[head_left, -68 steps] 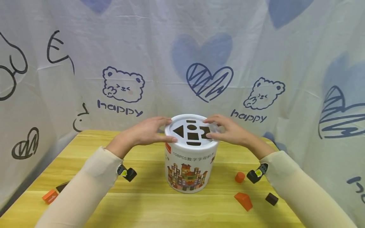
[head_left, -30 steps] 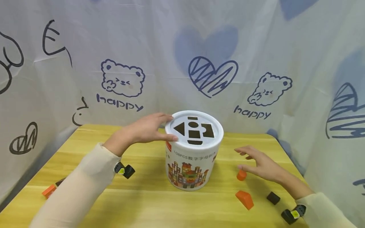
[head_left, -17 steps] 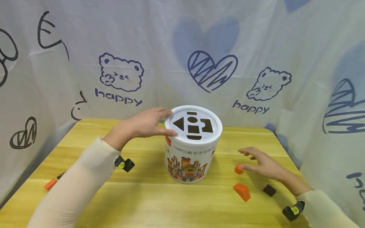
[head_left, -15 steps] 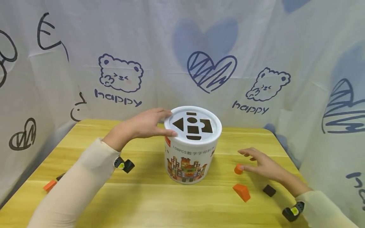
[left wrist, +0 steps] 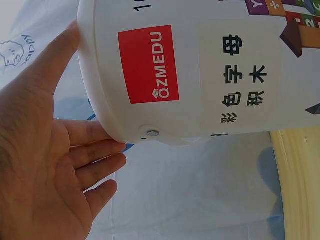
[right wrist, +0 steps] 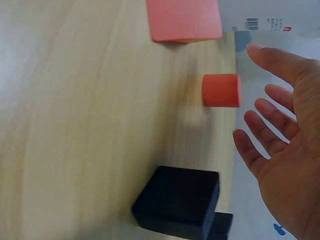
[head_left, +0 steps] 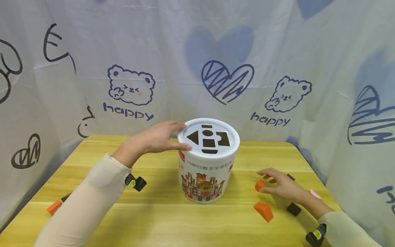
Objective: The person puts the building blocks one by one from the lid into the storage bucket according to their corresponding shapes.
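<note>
A white bucket (head_left: 205, 181) with a building-block picture stands upright on the table. Its white lid (head_left: 232, 148) has dark cut-outs: a triangle, a circle, rectangles and an arch shape. My left hand (head_left: 157, 139) rests at the lid's left rim, thumb on the near side; the left wrist view shows its fingers (left wrist: 95, 150) nearly straight against the rim. To the bucket's right, my right hand (head_left: 282, 185) hovers with loosely bent, spread fingers close by an orange cylinder block (head_left: 260, 186). Nothing lies between thumb and fingers in the right wrist view.
An orange wedge-shaped block (head_left: 263, 211) and a dark block (head_left: 294, 209) lie nearer on the right. A pink piece (head_left: 315, 194) shows past my right wrist. At the left, an orange block (head_left: 54, 207) sits beside my sleeve. A printed curtain (head_left: 172, 103) hangs behind the table.
My right hand has left the lid and moved right and down to the orange cylinder. The left hand has stayed at the rim. A pink piece now shows past the right wrist.
</note>
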`<action>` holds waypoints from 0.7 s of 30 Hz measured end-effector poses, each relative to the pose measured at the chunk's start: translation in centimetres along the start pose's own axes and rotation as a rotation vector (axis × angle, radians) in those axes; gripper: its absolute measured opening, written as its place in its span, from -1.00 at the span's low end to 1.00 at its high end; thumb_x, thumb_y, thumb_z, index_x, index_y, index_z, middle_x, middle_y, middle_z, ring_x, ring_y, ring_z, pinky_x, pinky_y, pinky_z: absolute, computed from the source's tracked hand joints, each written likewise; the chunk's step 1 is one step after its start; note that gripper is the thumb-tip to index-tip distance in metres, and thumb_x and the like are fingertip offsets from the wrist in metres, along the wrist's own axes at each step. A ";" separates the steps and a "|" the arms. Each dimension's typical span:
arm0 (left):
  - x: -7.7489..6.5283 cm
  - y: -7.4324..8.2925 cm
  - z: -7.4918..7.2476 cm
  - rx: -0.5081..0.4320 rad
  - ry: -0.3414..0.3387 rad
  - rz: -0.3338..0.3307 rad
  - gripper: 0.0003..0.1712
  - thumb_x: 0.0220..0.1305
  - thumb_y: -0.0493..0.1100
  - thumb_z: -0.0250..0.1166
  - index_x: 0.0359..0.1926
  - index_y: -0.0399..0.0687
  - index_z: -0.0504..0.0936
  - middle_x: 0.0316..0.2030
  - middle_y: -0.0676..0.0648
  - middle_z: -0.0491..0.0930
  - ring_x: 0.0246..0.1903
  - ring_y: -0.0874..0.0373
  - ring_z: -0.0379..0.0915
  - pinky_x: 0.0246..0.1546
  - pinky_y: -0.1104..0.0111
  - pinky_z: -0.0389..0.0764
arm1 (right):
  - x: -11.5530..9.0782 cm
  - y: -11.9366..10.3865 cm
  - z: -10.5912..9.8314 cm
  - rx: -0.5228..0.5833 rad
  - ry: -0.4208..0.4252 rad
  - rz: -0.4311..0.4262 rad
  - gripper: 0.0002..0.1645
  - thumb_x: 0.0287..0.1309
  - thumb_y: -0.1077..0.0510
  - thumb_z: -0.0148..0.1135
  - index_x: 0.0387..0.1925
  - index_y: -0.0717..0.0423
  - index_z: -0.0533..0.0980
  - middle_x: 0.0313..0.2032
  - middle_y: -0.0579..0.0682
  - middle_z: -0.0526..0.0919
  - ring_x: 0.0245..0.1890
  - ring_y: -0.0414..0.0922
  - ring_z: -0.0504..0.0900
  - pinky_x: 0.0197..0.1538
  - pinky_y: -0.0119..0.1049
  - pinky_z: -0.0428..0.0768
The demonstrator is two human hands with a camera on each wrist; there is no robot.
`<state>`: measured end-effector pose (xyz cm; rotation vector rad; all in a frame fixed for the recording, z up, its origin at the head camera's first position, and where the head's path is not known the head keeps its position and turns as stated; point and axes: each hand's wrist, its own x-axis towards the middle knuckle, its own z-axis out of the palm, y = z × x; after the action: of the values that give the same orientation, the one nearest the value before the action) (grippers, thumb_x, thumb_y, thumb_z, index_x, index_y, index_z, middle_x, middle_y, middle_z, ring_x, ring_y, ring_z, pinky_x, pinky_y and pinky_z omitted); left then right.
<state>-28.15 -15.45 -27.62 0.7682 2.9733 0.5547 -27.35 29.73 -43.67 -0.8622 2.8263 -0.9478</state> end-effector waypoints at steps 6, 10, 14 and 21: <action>0.0 0.0 0.1 -0.006 0.004 -0.010 0.24 -0.06 0.64 0.18 0.46 -0.04 0.24 0.44 -0.16 0.17 0.39 -0.14 0.09 0.34 -0.12 0.18 | 0.0 1.1 0.4 0.084 -0.011 0.038 -0.29 0.09 0.05 0.45 0.19 0.30 0.45 0.06 0.23 0.54 -0.03 0.07 0.55 0.00 -0.15 0.64; -0.1 0.1 0.1 -0.011 0.002 -0.012 0.24 -0.08 0.65 0.17 0.47 -0.02 0.24 0.44 -0.15 0.17 0.38 -0.14 0.11 0.33 -0.13 0.20 | 0.0 1.5 0.7 0.144 -0.051 0.043 -0.36 0.14 0.11 0.42 0.16 0.38 0.45 -0.02 0.16 0.58 -0.08 -0.01 0.57 -0.04 -0.24 0.66; -0.1 0.2 0.2 -0.008 0.006 -0.009 0.24 -0.07 0.65 0.17 0.46 -0.02 0.25 0.43 -0.14 0.19 0.37 -0.13 0.13 0.32 -0.12 0.22 | 0.0 1.5 1.0 0.163 -0.080 0.046 -0.42 0.17 0.13 0.38 0.13 0.39 0.46 -0.09 0.06 0.62 -0.09 -0.01 0.59 -0.06 -0.28 0.66; -0.1 0.0 0.2 -0.013 0.018 -0.010 0.24 -0.09 0.66 0.17 0.46 -0.02 0.25 0.42 -0.14 0.21 0.37 -0.12 0.15 0.32 -0.12 0.23 | 0.3 1.2 1.1 0.152 -0.087 0.062 -0.52 0.20 0.15 0.35 0.07 0.34 0.49 -0.14 0.00 0.64 -0.11 -0.01 0.61 -0.07 -0.31 0.65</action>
<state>-28.01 -15.38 -27.83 0.7512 2.9856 0.5829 -27.96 29.77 -45.17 -0.7735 2.6513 -1.0729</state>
